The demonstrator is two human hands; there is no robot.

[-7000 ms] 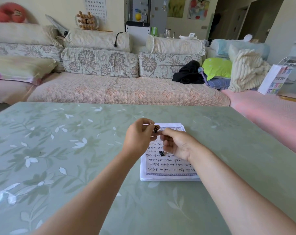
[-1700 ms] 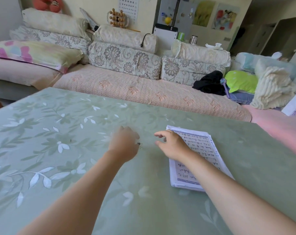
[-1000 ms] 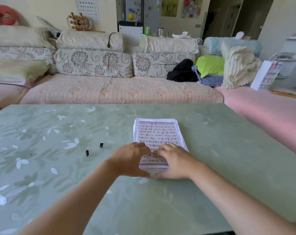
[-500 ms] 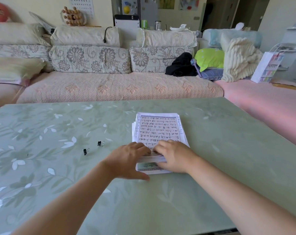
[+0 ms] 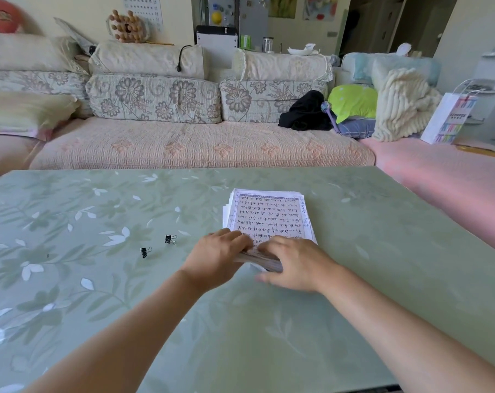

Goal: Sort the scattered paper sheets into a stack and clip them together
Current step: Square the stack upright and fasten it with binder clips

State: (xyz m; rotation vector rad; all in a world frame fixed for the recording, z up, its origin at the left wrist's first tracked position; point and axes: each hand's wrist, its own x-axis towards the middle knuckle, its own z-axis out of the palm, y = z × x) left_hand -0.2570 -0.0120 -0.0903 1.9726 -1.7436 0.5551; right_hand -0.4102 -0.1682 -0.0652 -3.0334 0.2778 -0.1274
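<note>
Paper first: the white handwritten paper stack (image 5: pixel 269 217) sat mid-way across the green floral tabletop (image 5: pixel 98 279), its near edge now lifted versus half a second earlier. Left hand (image 5: pixel 218 256) and right hand (image 5: pixel 294 262) fingers gripped that edge. The two small black binder clips (image 5: pixel 170 239) lay unused to the left, so I'd guess they were squaring up before clipping.

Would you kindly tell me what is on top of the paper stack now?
Only the left hand and right hand, gripping the near end of the paper stack. No clip shows on it; both binder clips lie on the table. The hands hide the near corners.
</note>
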